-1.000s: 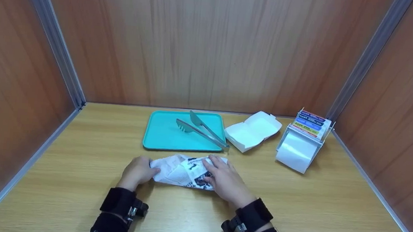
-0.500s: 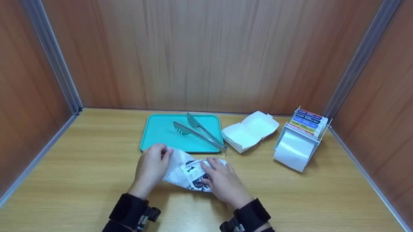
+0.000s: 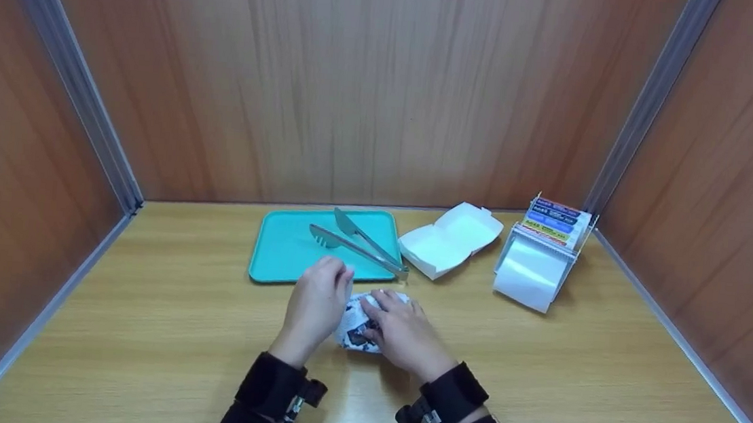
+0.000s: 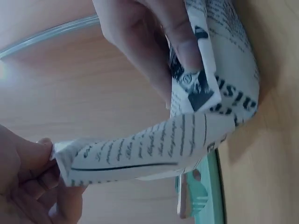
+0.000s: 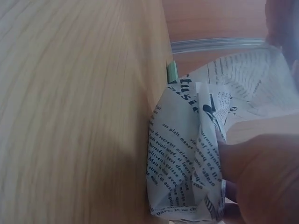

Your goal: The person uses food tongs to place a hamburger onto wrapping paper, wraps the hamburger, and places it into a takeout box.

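Note:
A bundle wrapped in newsprint-patterned paper (image 3: 355,325) lies on the table in front of the tray; what it wraps is hidden. My left hand (image 3: 318,302) pinches the loose end of the wrapping paper (image 4: 135,154) between thumb and fingers, lifting it off the bundle's left side. That flap stretches from the pinch down to the bundle in the left wrist view. Spread over the bundle's top, my right hand (image 3: 407,333) presses the folded paper down with its fingers. Printed text and a folded seam show on the near side of the paper (image 5: 177,154) in the right wrist view.
Behind the hands is a turquoise tray (image 3: 277,250) with metal tongs (image 3: 366,248) resting across it. To its right stands an open white takeaway box (image 3: 438,244). A wire dispenser with a label roll (image 3: 535,266) stands farther right. Wooden panels enclose the back and sides.
My left hand has gone from the bundle's left end up and to the right, folding the paper's loose end over toward the right hand. The right hand stays on the bundle.

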`<state>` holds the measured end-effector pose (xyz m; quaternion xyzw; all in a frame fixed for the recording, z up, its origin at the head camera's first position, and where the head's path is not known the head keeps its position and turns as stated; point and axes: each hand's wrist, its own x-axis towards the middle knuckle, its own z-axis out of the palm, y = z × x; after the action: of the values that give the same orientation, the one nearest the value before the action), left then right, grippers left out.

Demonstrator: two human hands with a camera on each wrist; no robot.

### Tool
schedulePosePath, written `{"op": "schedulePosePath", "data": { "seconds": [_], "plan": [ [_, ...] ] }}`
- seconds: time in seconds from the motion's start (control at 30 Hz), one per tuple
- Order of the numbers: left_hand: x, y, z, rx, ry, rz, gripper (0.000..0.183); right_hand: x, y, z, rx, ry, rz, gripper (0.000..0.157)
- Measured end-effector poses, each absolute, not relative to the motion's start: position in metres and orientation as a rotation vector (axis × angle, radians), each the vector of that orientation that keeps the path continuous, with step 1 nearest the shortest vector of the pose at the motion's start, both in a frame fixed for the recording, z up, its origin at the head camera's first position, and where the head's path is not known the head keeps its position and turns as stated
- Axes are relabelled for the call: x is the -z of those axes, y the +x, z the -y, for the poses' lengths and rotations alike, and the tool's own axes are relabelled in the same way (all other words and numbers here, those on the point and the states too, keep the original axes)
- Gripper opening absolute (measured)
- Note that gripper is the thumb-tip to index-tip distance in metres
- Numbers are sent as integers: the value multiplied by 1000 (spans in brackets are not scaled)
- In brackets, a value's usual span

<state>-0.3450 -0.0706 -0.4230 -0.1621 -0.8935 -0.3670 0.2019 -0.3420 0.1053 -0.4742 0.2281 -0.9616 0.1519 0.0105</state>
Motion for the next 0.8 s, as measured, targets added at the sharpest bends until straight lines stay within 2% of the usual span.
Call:
{"op": "schedulePosePath", "data": {
  "seconds": [0.27,0.43,0.53,0.7,0.8],
  "plan": [
    [451,-351,38,1165,-566,2521,18,483,-347,-113,-505,800,2832,43],
    [471,-361,32,1297,-530,2550,20,497,-357,-119,-859,776,2841,41],
    [477,-363,33,1371,-495,2565,20,504,-362,-123,-1137,747,2772,55],
    [481,-363,32,1314,-501,2584,17,504,-364,-125,-1399,728,2703,100],
    [481,-362,31,1251,-525,2611,14,497,-364,-130,-1504,735,2749,118]
  ]
}}
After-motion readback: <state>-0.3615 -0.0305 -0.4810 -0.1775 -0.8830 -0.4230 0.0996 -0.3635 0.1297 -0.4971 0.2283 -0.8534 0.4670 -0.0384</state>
